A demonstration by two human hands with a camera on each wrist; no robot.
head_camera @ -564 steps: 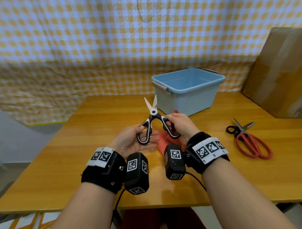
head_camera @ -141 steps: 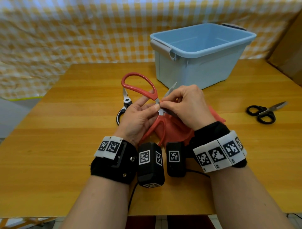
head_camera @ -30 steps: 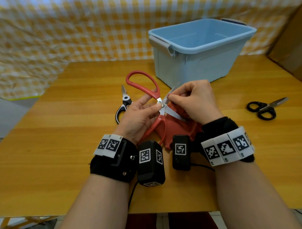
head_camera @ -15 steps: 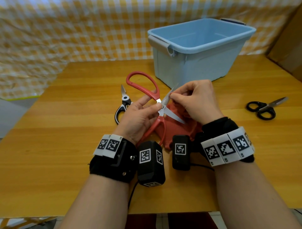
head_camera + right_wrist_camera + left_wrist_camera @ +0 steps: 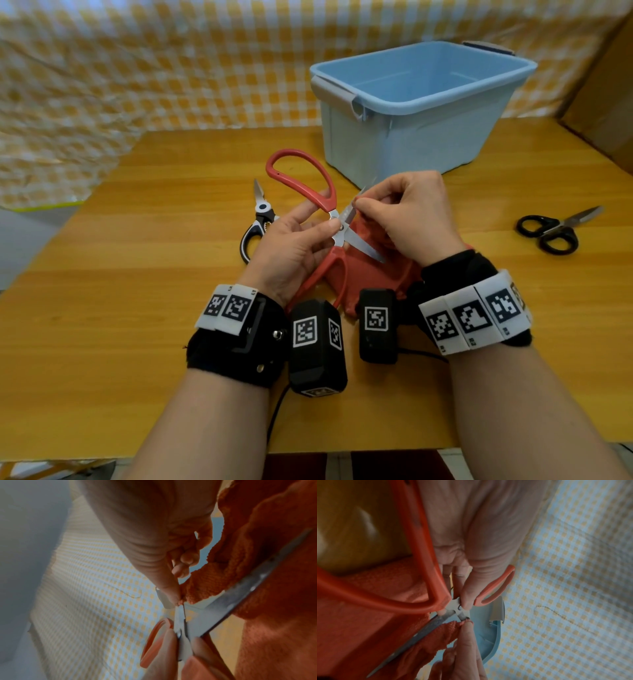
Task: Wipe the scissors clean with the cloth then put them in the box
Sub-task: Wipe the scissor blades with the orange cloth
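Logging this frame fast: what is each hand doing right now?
Left hand: grips the red scissors at the pivot, blades spread open.
Right hand: pinches the red cloth onto the upper blade.

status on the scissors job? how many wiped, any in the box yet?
Done: nothing boxed; what shows of the blue box interior is bare. In hand: the left hand holds the red scissors open at the pivot while the right hand pinches the red cloth on one blade. Left: finish this pair, then box all three. The black-and-white scissors and black scissors lie on the table; whether they are wiped cannot be told.
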